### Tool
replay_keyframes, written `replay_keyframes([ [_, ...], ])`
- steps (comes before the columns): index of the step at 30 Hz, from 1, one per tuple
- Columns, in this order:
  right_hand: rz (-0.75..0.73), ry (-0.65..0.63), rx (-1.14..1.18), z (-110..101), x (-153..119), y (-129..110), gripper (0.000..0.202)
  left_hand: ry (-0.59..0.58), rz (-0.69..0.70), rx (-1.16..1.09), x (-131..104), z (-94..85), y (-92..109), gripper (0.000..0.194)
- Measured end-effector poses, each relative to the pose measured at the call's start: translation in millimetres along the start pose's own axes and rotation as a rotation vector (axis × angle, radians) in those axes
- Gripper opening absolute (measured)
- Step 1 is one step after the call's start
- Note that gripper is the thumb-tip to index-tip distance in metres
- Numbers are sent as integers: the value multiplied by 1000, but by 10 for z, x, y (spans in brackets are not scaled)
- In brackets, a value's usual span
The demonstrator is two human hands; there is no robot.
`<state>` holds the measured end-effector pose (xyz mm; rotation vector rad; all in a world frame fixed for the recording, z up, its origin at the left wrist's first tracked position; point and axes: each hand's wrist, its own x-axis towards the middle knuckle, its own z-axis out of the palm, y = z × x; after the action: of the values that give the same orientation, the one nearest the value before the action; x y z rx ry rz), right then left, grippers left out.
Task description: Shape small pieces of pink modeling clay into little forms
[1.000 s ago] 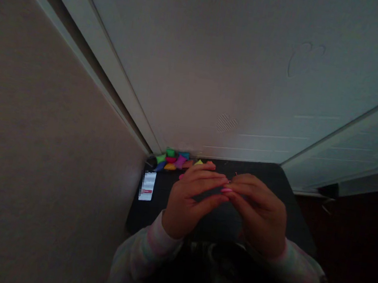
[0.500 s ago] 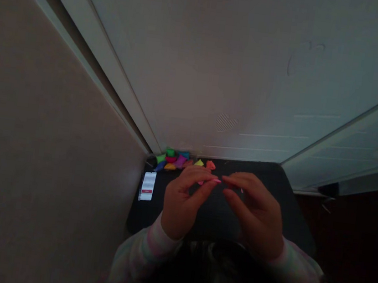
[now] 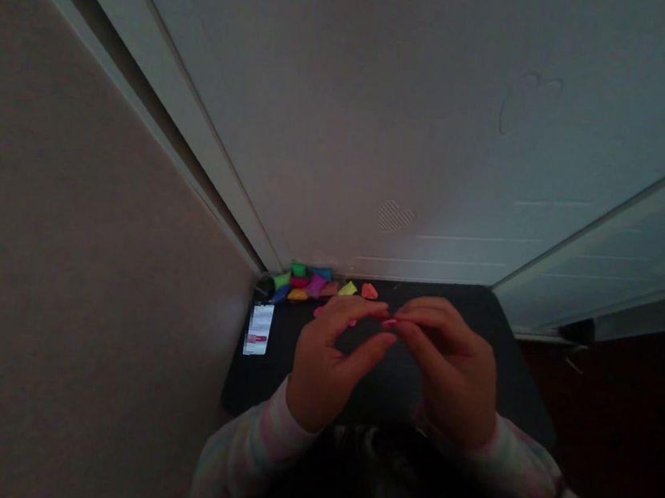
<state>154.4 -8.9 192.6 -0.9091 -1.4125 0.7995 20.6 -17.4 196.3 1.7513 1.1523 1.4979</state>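
Observation:
A small pink piece (image 3: 390, 323), which looks like soft modelling clay, is pinched between the thumb and forefinger of my right hand (image 3: 454, 369). Just to its left, my left hand (image 3: 327, 361) has thumb and fingers parted, their tips close to the piece. Whether a left fingertip touches it I cannot make out. More pink clay (image 3: 317, 312) lies on the black table, partly hidden behind my left hand.
Several small colourful packets (image 3: 316, 285) are bunched at the table's back left. A yellow piece (image 3: 348, 289) and an orange piece (image 3: 369, 291) lie beside them. A lit phone (image 3: 259, 329) rests on the black table (image 3: 280, 380). Behind stands a white panel (image 3: 324, 119).
The pink piece has passed from my left fingers into my right hand's pinch. My left thumb and forefinger have parted, while the right ones have come together.

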Motion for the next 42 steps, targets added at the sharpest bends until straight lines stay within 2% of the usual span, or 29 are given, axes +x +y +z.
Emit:
replay_keyframes([
  [3, 94, 7, 161, 46, -7, 21, 14, -1, 23, 12, 16, 12, 20, 13],
  [8, 130, 15, 270, 82, -42, 70, 14, 34, 57, 41, 48, 35, 61, 3],
  [13, 147, 18, 266, 48, -60, 74, 16, 25, 77, 93, 40, 29, 53, 5],
  [20, 126, -96, 154, -15, -28, 85, 17, 5, 127, 159, 29, 10, 3, 5],
  [29, 180, -5, 290, 49, -34, 135, 9, -57, -9, 128, 40, 2, 58, 8],
  [35, 188, -13, 295, 68, -61, 155, 12, 21, -13, 91, 36, 43, 63, 3],
  [39, 209, -11, 286, 85, -85, 136, 18, 56, -91, 30, 16, 59, 65, 4],
  [42, 206, -20, 282, 118, -98, 120, 14, 82, -132, -18, -5, 69, 40, 3],
])
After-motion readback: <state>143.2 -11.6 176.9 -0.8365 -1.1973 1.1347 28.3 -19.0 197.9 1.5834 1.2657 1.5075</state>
